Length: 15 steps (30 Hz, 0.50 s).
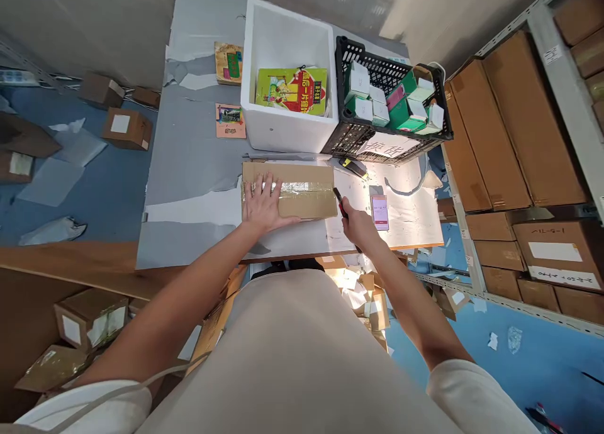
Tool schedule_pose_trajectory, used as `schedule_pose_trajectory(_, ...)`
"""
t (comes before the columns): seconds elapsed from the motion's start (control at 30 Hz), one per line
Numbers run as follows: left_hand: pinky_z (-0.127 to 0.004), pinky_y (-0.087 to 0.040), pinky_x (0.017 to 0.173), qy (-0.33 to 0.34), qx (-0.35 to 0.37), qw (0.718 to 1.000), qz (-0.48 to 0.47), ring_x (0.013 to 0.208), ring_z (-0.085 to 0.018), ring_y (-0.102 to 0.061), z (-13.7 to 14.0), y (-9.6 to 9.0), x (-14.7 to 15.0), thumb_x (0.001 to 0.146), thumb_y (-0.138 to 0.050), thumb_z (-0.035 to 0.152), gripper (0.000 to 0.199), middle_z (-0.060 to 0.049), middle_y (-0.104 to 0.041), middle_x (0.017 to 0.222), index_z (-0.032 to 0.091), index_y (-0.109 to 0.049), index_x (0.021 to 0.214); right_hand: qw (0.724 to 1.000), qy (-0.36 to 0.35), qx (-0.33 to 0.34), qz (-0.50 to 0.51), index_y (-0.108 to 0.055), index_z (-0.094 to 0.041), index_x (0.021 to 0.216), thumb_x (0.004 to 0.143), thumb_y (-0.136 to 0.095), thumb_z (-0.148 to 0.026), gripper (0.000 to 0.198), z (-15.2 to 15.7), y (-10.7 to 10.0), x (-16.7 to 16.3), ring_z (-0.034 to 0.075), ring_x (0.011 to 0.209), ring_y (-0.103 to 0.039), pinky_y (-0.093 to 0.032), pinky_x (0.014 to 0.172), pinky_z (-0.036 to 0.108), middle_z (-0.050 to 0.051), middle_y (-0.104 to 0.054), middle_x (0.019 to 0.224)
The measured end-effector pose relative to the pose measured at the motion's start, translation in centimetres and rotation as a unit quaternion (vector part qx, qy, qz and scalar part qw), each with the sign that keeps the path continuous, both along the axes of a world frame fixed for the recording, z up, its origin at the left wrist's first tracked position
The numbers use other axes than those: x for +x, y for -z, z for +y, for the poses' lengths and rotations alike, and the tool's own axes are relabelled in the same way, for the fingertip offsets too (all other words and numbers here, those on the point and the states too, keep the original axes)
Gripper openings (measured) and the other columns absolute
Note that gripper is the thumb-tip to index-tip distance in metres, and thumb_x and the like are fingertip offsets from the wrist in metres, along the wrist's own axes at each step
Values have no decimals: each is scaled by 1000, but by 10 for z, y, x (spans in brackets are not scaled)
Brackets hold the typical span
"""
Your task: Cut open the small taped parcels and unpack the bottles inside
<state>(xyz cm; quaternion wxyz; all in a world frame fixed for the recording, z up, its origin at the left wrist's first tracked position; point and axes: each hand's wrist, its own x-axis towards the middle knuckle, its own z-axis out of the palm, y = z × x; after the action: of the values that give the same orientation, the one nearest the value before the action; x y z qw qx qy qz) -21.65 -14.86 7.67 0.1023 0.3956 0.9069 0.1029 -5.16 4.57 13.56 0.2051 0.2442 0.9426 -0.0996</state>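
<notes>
A flat cardboard box [306, 206] lies on the table with a strip of clear tape [297, 187] along its top. My left hand [262, 204] rests on the left part of the box, palm down and fingers spread. Beside the right end of the box, my right hand [359, 223] is closed around a slim black utility knife [340, 204]. Its tip is at the box's right edge; whether it touches the cardboard I cannot tell.
Behind the box stand a white foam box [292, 127] with a green-and-red packet [292, 90] and a black crate [336, 138] of small cartons. A yellow-and-black cutter [353, 167] and a phone [379, 212] lie at right. Shelves of cartons [533, 119] rise farther right.
</notes>
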Motion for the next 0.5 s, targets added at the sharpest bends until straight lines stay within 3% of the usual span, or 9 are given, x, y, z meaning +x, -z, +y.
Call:
schedule_pose_trajectory(0.33, -58, -1, 110, -13, -6, 1000, 3, 142, -43, -7, 3, 0, 2, 64, -44, 83, 115, -21, -15, 155, 8, -19, 148, 1000, 2, 8, 3, -21, -9, 149, 87, -40, -13, 64, -5, 2, 11, 26, 82, -62, -42, 69, 32, 14, -69, 91)
schedule_pose_trajectory(0.5, -59, -2, 110, -23, -11, 1000, 8, 142, -43, -7, 5, 1, 2, 65, -44, 83, 114, -21, -17, 155, 9, -18, 149, 999, 1, -38, 33, -24, -13, 149, 88, -41, -18, 64, 0, 1, 25, 26, 81, -63, -43, 69, 30, 12, -70, 93)
